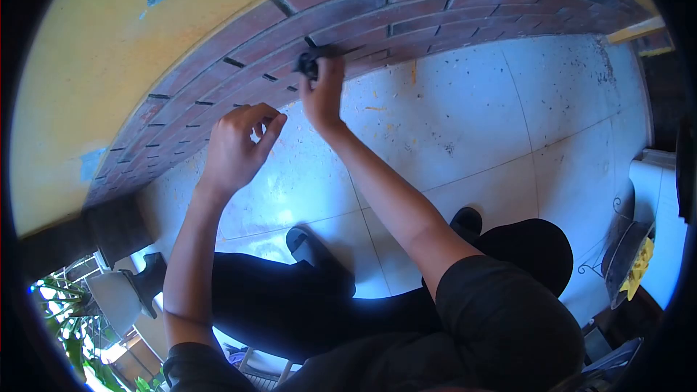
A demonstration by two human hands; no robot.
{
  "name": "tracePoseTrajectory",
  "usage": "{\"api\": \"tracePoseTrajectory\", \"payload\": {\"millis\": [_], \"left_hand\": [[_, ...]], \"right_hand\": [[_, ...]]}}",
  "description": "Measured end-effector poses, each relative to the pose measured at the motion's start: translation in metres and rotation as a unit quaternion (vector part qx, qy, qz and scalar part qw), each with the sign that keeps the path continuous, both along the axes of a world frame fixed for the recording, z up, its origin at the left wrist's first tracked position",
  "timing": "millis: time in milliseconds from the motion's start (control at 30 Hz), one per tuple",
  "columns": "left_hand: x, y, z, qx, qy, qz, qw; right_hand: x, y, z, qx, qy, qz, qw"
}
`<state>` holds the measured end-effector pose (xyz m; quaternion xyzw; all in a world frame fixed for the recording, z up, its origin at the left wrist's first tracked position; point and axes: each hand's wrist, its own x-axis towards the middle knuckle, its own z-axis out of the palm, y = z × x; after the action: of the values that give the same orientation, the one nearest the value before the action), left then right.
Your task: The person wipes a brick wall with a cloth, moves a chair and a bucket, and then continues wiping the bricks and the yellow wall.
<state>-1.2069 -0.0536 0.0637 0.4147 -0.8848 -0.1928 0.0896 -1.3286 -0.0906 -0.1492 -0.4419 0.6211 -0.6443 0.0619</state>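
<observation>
My right hand [324, 94] is closed around a small black object [308, 65] and holds it up against the brick-patterned lower wall [341, 29]. Blur and the fingers hide what kind of thing it is. A thin dark streak extends to its right, perhaps part of it or a shadow. To the left, my left hand [239, 141] hovers near the same wall with its fingers loosely curled. Between its thumb and fingers a small gap shows, and I see nothing held there. Dark joint lines run between the reddish bricks.
Pale floor tiles [465, 131] beneath the wall carry scattered dark specks and orange bits. My sandalled foot [308, 243] rests below my left hand. At the right stands a dark basket-like object [628, 261] with yellow material. Plants [72, 319] and a pale chair [120, 301] are at lower left.
</observation>
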Motion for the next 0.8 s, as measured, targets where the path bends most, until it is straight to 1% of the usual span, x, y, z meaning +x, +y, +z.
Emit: {"api": "tracePoseTrajectory", "payload": {"millis": [33, 100, 200, 267, 300, 333, 367, 400, 433, 500, 567, 600, 633, 667, 733, 767, 800], "left_hand": [[0.001, -0.002, -0.003, 0.003, -0.01, 0.003, 1.0], [0.001, -0.005, -0.007, 0.007, -0.028, 0.009, 1.0], [0.001, -0.004, -0.009, 0.011, -0.036, 0.009, 0.999], [-0.003, -0.001, -0.006, 0.02, -0.016, 0.002, 1.0], [-0.003, 0.002, -0.005, 0.026, -0.006, 0.001, 1.0], [-0.002, 0.003, -0.003, 0.029, -0.01, 0.003, 1.0], [-0.001, 0.005, 0.0, 0.033, -0.014, 0.005, 0.999], [-0.001, 0.006, 0.002, 0.035, -0.015, 0.005, 0.999], [-0.001, 0.006, 0.003, 0.038, -0.021, 0.007, 0.999], [0.002, 0.009, 0.006, 0.044, -0.033, 0.009, 0.998], [0.002, 0.01, 0.008, 0.047, -0.032, 0.009, 0.998], [0.002, 0.011, 0.008, 0.049, -0.032, 0.01, 0.998], [0.001, 0.012, 0.008, 0.046, -0.031, 0.007, 0.998], [0.0, 0.011, 0.007, 0.043, -0.03, 0.003, 0.999], [-0.003, 0.012, 0.007, 0.048, -0.032, -0.001, 0.998], [-0.005, 0.013, 0.006, 0.057, -0.033, -0.003, 0.998], [-0.008, 0.013, 0.004, 0.067, -0.034, -0.006, 0.997]], "right_hand": [[0.011, 0.004, 0.003, 0.034, -0.039, 0.053, 0.997], [0.018, 0.004, 0.005, 0.038, -0.065, 0.072, 0.995], [0.008, 0.01, 0.004, 0.005, -0.117, 0.124, 0.985], [-0.006, 0.005, -0.025, -0.019, -0.156, -0.019, 0.987], [-0.031, 0.004, -0.021, -0.013, -0.323, -0.043, 0.945], [-0.058, -0.004, -0.019, -0.029, -0.359, -0.175, 0.916], [-0.102, -0.011, -0.018, -0.081, -0.375, -0.227, 0.895], [-0.145, -0.013, -0.009, -0.088, -0.371, -0.29, 0.878], [-0.181, -0.011, 0.009, -0.15, -0.389, -0.306, 0.856], [-0.235, -0.003, 0.023, -0.107, -0.348, -0.305, 0.88], [-0.249, -0.017, 0.0, -0.084, -0.303, -0.288, 0.904], [-0.25, -0.022, -0.009, -0.071, -0.28, -0.279, 0.916], [-0.233, -0.021, -0.003, -0.065, -0.269, -0.278, 0.92], [-0.205, -0.023, 0.0, -0.058, -0.259, -0.277, 0.924], [-0.146, -0.03, -0.019, -0.048, -0.274, -0.26, 0.925], [-0.111, -0.024, -0.015, -0.04, -0.276, -0.214, 0.936], [-0.076, -0.017, -0.027, 0.007, -0.282, -0.148, 0.948]]}}
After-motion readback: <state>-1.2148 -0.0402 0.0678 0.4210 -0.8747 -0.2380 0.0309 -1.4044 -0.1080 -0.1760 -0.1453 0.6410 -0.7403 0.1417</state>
